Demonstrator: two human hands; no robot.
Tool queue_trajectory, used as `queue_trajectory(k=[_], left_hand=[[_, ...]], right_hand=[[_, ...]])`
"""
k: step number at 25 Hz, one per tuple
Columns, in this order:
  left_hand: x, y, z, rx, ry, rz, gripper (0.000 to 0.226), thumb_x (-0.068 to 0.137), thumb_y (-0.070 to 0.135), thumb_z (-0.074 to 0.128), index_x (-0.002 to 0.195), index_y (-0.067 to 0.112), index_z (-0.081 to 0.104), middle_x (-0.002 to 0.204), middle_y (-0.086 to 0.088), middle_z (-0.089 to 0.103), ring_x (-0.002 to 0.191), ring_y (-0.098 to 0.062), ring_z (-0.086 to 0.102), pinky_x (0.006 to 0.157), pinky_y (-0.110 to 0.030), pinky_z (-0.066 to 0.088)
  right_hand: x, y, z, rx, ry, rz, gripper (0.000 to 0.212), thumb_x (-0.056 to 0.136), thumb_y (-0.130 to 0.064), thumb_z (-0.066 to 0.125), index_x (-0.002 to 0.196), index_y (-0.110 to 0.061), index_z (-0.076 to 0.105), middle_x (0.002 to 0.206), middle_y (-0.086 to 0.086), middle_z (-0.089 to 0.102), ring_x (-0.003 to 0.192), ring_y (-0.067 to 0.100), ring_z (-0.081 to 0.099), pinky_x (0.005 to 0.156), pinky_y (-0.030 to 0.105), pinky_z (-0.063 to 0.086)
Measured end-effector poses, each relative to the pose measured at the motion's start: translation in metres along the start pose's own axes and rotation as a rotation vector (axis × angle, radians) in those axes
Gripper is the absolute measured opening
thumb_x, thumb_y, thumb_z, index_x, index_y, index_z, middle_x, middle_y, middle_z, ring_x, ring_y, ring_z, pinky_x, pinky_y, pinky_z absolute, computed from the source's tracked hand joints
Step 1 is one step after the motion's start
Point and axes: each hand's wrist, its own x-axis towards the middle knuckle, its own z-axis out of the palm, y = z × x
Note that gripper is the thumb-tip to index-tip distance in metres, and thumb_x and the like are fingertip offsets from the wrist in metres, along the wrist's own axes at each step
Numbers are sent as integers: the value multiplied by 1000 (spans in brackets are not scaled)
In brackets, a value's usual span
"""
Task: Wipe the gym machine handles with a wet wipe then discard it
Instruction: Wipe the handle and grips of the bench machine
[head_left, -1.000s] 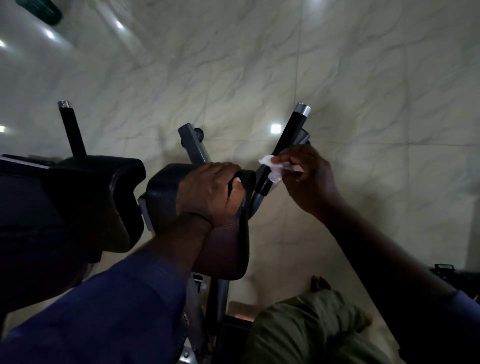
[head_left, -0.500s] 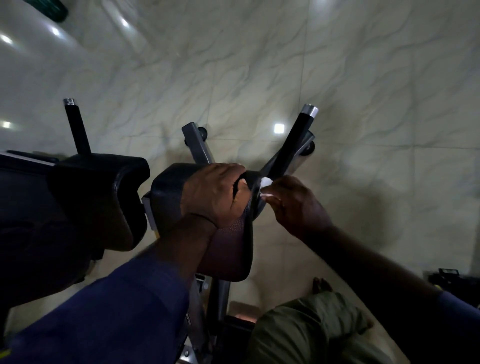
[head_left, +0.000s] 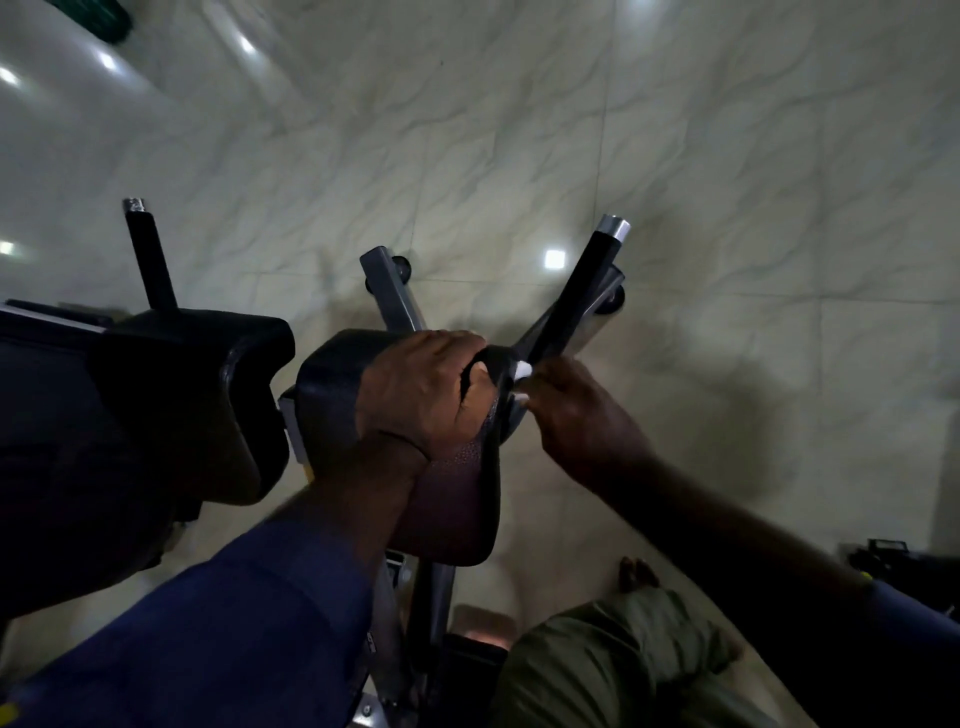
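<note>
The right hand (head_left: 571, 410) pinched the wipe (head_left: 522, 370) against the base of the right handle (head_left: 576, 296) while the left hand (head_left: 431, 395) gripped the pad (head_left: 337, 395). By my judgement, the left handle (head_left: 150, 254) and discarding remained.

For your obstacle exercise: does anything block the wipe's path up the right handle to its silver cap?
Nothing visible does. The right hand holds the wipe at the base of the handle; its grip is bare up to the cap.
</note>
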Motion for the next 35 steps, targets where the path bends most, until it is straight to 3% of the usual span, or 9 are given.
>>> queue_trajectory(k=[2, 5, 7, 11, 16, 23, 27, 32, 35], left_hand=[[0, -1, -1, 0, -14, 0, 41, 95, 36, 44, 116, 17, 73, 111, -3, 76, 101, -26, 68, 83, -36, 53], [0, -1, -1, 3, -26, -5, 40, 95, 36, 43, 115, 18, 72, 107, -4, 75, 97, -28, 67, 79, -37, 52], [-1, -1, -2, 9, -25, -10, 39, 94, 36, 44, 114, 18, 72, 106, -5, 75, 96, -28, 67, 78, -37, 52], [0, -1, -1, -17, -21, -9, 39, 95, 35, 45, 114, 17, 73, 108, -4, 76, 98, -28, 68, 83, -38, 55], [-1, -2, 0, -7, -28, -1, 40, 95, 37, 43, 113, 17, 72, 106, -4, 75, 97, -28, 67, 80, -37, 52], [1, 0, -4, 16, -58, -22, 35, 94, 37, 43, 108, 20, 70, 101, -1, 73, 94, -26, 65, 77, -37, 48], [1, -1, -3, 7, -80, -27, 38, 95, 40, 40, 112, 21, 69, 104, -1, 73, 96, -25, 65, 80, -37, 50], [0, 0, -2, -2, -43, -20, 45, 93, 39, 43, 114, 16, 74, 110, -4, 76, 100, -27, 70, 87, -37, 52], [0, 1, -4, 0, -65, -11, 43, 92, 38, 42, 114, 17, 74, 108, -3, 76, 99, -26, 69, 85, -35, 51]], right_hand=[[29, 25, -21, 21, 63, -6, 41, 108, -18, 36, 107, 0, 73, 106, 22, 64, 97, 39, 63, 82, 50, 54], [79, 75, -65, 75, 345, 303, 23, 100, -12, 55, 107, -3, 76, 109, 20, 63, 100, 33, 66, 87, 46, 56], [72, 67, -55, 37, 307, 386, 22, 98, -9, 56, 108, -4, 75, 112, 21, 61, 104, 36, 64, 89, 47, 55], [12, 1, -9, -52, -66, 70, 30, 97, -3, 42, 111, 0, 68, 107, 18, 59, 98, 36, 57, 82, 50, 52], [90, 69, -76, -317, 121, 198, 33, 102, -16, 39, 106, -2, 68, 107, 22, 55, 99, 38, 52, 80, 44, 50], [43, -5, -22, -417, -255, 73, 22, 87, -12, 44, 90, -5, 64, 100, 22, 55, 88, 40, 56, 63, 46, 52], [66, 18, -48, -426, -206, -44, 24, 83, -18, 39, 84, -9, 61, 102, 18, 52, 88, 36, 53, 61, 46, 50], [104, 76, -94, -457, -16, -39, 2, 86, -4, 63, 85, -5, 63, 117, 18, 61, 104, 41, 56, 76, 47, 49], [83, 61, -76, -308, 39, -192, 17, 82, 2, 60, 95, 3, 70, 105, 21, 68, 101, 43, 63, 85, 52, 54]])
